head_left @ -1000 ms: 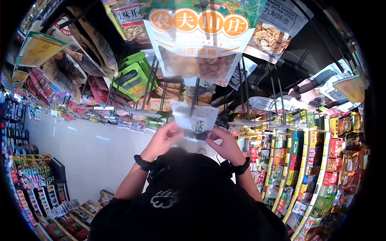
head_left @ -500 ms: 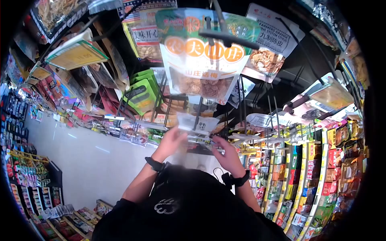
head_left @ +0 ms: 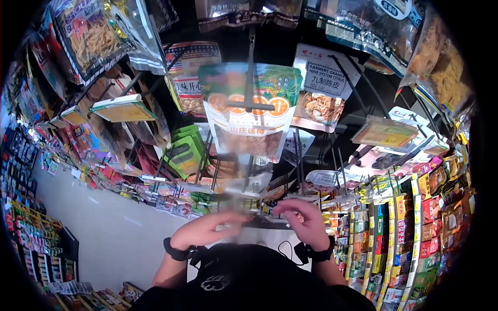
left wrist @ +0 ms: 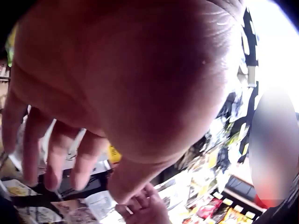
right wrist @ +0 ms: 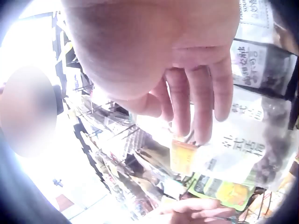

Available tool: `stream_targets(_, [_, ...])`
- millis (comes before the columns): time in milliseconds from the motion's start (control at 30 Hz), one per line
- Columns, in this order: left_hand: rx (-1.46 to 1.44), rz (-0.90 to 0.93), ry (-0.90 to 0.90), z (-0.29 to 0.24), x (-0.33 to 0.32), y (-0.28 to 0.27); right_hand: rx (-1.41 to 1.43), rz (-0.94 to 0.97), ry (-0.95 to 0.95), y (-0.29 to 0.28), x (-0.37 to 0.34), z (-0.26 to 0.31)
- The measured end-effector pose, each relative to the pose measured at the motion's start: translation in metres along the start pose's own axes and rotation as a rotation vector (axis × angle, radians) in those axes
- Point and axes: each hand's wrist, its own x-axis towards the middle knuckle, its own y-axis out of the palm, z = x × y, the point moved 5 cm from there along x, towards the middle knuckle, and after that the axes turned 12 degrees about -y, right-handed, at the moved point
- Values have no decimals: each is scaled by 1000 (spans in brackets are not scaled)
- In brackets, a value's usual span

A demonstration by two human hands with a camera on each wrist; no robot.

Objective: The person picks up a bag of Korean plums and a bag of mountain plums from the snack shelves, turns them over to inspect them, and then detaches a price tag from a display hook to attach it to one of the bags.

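My left hand (head_left: 210, 229) is held palm down in front of the rack, its fingers extended and slightly blurred, holding nothing. To its right my right hand (head_left: 307, 222) is raised with relaxed, bent fingers and nothing in them. Just beyond the hands hangs a small white pouch (head_left: 258, 182), partly blurred. In the right wrist view a white pouch (right wrist: 243, 140) with dark contents is behind the fingers of my right hand (right wrist: 187, 70). My left hand (left wrist: 112, 93) shows an empty palm in the left wrist view.
Above the hands hangs a large green and white bag (head_left: 251, 116) on a metal hook. Green packets (head_left: 185, 155) hang left of it, a grey-white bag (head_left: 324, 85) right. Price tags (head_left: 384, 132) jut out on hooks. Stocked shelves (head_left: 386, 249) stand at the right.
Both hands have come away from the white pouch, which they held a second ago and which now hangs among the others. The head view has tilted up, showing more bags above.
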Motion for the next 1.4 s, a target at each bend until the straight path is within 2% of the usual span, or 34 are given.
stream_targets(67, [-88, -63, 79, -24, -11, -14, 250, -262, 58, -4, 5, 1])
stream_targets(133, [-176, -129, 159, -40, -20, -31, 294, -256, 40, -8, 16, 18])
stream_targets(200, [-406, -443, 230, -47, -32, -62, 512, -246, 223, -12, 24, 36])
stream_targets(267, [-488, -691, 319, -57, -32, -79, 521, -203, 161, -14, 32, 42])
stream_targets(333, [-513, -691, 364, -57, -25, -91, 368, -293, -6, -20, 42, 49])
stream_targets(400, [-360, -873, 319, -67, -15, -97, 348, -340, -2, -22, 55, 48])
stream_targets(467, [-337, -859, 275, -60, -2, -101, 180, -441, -72, -31, 69, 50])
stream_targets(533, [-266, -825, 226, -58, 13, -100, 225, -408, -14, -31, 80, 40])
stream_targets(600, [-320, -745, 240, -52, 22, -100, 193, -385, 80, -26, 91, 34])
stream_targets(667, [-286, -635, 184, -62, 24, -98, 294, -340, 74, -17, 99, 27])
stream_targets(867, [-224, -747, 241, -61, 8, -100, 249, -439, 58, -5, 93, 32])
stream_targets(933, [-202, -673, 34, -46, 8, -100, 249, -478, 65, -6, 86, 31])
stream_targets(967, [-208, -662, 34, -41, 7, -97, 243, -550, 95, -4, 83, 35])
stream_targets(1033, [-280, -597, 211, -39, 7, -88, 190, -550, 126, -4, 70, 34])
stream_targets(1133, [-293, -569, 271, -42, -3, -82, 173, -611, 142, 1, 52, 34])
stream_targets(1167, [-300, -491, 295, -39, -2, -81, 203, -640, 158, 3, 49, 35])
stream_targets(1400, [-325, -408, 326, -23, -6, -80, 148, -752, 155, 23, 33, 59])
